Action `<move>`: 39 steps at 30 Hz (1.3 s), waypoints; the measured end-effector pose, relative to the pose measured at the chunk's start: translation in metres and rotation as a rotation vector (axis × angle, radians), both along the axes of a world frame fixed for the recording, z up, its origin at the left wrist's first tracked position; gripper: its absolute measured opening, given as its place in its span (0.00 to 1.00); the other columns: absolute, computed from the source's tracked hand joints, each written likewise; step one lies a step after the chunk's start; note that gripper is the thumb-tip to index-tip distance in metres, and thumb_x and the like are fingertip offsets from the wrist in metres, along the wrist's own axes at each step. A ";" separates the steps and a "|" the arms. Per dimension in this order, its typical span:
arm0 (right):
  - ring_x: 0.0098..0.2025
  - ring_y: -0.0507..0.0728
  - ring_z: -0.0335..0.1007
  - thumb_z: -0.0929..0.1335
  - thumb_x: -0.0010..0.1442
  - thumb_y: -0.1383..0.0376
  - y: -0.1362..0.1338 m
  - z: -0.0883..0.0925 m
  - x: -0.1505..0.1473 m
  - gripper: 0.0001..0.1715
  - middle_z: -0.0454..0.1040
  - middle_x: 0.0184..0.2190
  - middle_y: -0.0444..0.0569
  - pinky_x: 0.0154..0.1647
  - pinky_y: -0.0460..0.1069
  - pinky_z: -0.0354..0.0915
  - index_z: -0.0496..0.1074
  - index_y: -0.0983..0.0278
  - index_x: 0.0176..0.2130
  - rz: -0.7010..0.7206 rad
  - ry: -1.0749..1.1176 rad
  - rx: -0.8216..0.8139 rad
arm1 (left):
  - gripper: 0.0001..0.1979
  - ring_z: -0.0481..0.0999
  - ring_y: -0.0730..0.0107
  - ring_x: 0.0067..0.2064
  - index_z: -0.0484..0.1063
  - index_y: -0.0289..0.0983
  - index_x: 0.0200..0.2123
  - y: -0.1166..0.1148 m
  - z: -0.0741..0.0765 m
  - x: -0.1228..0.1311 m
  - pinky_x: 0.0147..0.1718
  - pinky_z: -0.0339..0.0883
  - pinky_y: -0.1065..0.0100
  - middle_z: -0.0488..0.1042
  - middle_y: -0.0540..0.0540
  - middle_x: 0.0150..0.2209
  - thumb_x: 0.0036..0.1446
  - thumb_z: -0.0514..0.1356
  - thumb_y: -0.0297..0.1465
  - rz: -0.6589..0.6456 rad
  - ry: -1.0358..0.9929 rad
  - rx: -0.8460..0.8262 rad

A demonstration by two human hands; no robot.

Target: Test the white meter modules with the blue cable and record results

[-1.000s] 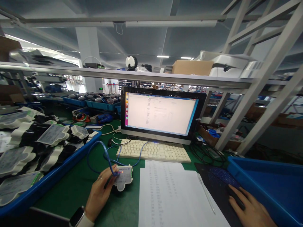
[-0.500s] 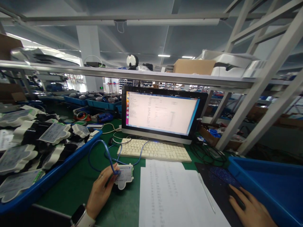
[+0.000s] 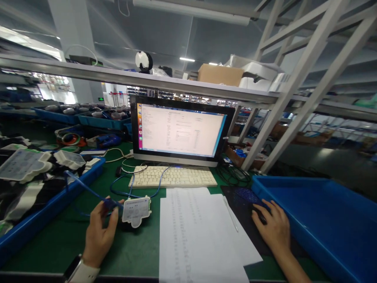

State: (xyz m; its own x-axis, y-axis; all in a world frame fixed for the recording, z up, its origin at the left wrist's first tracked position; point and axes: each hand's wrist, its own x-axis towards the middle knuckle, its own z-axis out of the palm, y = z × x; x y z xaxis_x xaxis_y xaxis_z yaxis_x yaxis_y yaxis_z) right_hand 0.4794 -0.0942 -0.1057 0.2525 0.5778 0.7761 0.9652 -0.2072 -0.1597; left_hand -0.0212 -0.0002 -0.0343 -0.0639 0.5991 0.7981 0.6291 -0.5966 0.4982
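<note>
My left hand [image 3: 100, 234], with a watch at the wrist, pinches the end of a blue cable [image 3: 88, 188] between thumb and fingers. The cable arcs up over the edge of the left bin. Just right of the fingertips, a white-framed module [image 3: 136, 211] with a printed grey face and a black underside rests on the green mat. Whether the cable end touches it is hard to tell, as blur and fingers hide the plug. My right hand [image 3: 272, 226] is curled over a black computer mouse [image 3: 260, 217] on a dark mouse pad [image 3: 240, 200].
A blue bin [image 3: 55, 207] of similar modules stands left. Another blue bin [image 3: 306, 212] is at right. Printed sheets [image 3: 188, 232] with a pen [image 3: 231, 214] lie between my hands. Behind are a cream keyboard [image 3: 173, 177] and a lit monitor [image 3: 179, 131], under a shelf [image 3: 176, 83].
My left hand has drawn back leftward from the module with the blue cable end, leaving the module on the mat. My right hand stays on the mouse. The view has shifted right.
</note>
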 end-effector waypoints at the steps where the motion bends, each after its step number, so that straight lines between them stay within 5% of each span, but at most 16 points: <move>1: 0.48 0.67 0.63 0.57 0.59 0.55 -0.001 0.006 -0.005 0.22 0.72 0.41 0.58 0.46 0.60 0.61 0.74 0.64 0.35 0.060 0.000 0.012 | 0.26 0.76 0.56 0.45 0.57 0.33 0.54 0.001 0.000 -0.001 0.44 0.72 0.58 0.74 0.36 0.44 0.56 0.56 0.41 -0.004 -0.055 -0.042; 3: 0.38 0.63 0.67 0.58 0.59 0.55 -0.002 0.017 -0.019 0.19 0.73 0.33 0.55 0.39 0.55 0.62 0.72 0.63 0.31 0.148 0.106 -0.094 | 0.28 0.76 0.55 0.45 0.57 0.34 0.53 0.003 0.002 -0.002 0.44 0.72 0.57 0.74 0.35 0.44 0.55 0.56 0.44 0.007 -0.120 -0.105; 7: 0.28 0.59 0.66 0.63 0.57 0.54 0.009 0.036 -0.047 0.16 0.71 0.23 0.49 0.27 0.51 0.54 0.67 0.60 0.23 0.133 0.476 -0.576 | 0.32 0.75 0.49 0.46 0.59 0.33 0.52 0.004 0.010 -0.001 0.46 0.69 0.50 0.73 0.34 0.45 0.51 0.54 0.50 0.134 -0.101 -0.196; 9: 0.25 0.59 0.65 0.67 0.52 0.57 0.017 0.043 -0.055 0.16 0.70 0.19 0.48 0.25 0.50 0.50 0.65 0.61 0.18 0.140 0.551 -0.662 | 0.31 0.74 0.49 0.46 0.61 0.33 0.51 0.003 0.014 -0.001 0.46 0.69 0.51 0.72 0.34 0.45 0.51 0.53 0.50 0.172 -0.071 -0.232; 14: 0.19 0.55 0.59 0.69 0.42 0.65 0.034 0.058 -0.052 0.14 0.65 0.13 0.47 0.23 0.49 0.47 0.64 0.62 0.12 0.227 0.735 -0.636 | 0.28 0.74 0.53 0.46 0.61 0.34 0.50 0.001 0.016 0.000 0.44 0.70 0.55 0.73 0.35 0.45 0.52 0.52 0.48 0.172 -0.050 -0.241; 18: 0.17 0.52 0.55 0.65 0.42 0.58 0.038 0.069 -0.060 0.12 0.61 0.13 0.43 0.20 0.47 0.48 0.62 0.62 0.15 0.366 0.977 -0.476 | 0.27 0.75 0.54 0.46 0.61 0.33 0.50 0.001 0.016 0.001 0.45 0.69 0.56 0.73 0.36 0.44 0.53 0.52 0.46 0.169 -0.044 -0.225; 26: 0.20 0.53 0.61 0.64 0.41 0.51 0.041 0.059 -0.153 0.18 0.69 0.20 0.47 0.17 0.46 0.55 0.64 0.62 0.28 0.599 1.392 -0.272 | 0.27 0.75 0.55 0.45 0.62 0.33 0.51 -0.002 0.019 0.002 0.42 0.70 0.59 0.73 0.37 0.44 0.53 0.52 0.45 0.190 -0.025 -0.256; 32: 0.15 0.50 0.53 0.65 0.45 0.55 0.030 0.034 -0.177 0.13 0.65 0.15 0.42 0.15 0.45 0.49 0.61 0.61 0.23 0.591 1.339 -0.212 | 0.27 0.75 0.55 0.45 0.62 0.33 0.52 -0.001 0.020 0.002 0.42 0.70 0.58 0.74 0.37 0.44 0.54 0.52 0.44 0.209 -0.028 -0.241; 39: 0.20 0.52 0.53 0.66 0.47 0.59 0.020 0.027 -0.178 0.16 0.57 0.13 0.38 0.22 0.47 0.52 0.55 0.60 0.17 0.528 1.136 -0.168 | 0.27 0.76 0.56 0.42 0.62 0.31 0.52 -0.002 0.019 0.002 0.29 0.70 0.65 0.74 0.37 0.42 0.54 0.53 0.44 0.217 -0.022 -0.229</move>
State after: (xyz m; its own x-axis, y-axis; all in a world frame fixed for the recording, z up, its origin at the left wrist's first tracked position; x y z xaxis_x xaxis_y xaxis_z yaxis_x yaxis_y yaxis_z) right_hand 0.3013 -0.0746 -0.0783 0.4363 0.8813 0.1814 0.2728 0.0625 -0.9600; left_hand -0.0188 -0.0021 -0.0148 -0.2257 0.7337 0.6410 0.7172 -0.3201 0.6189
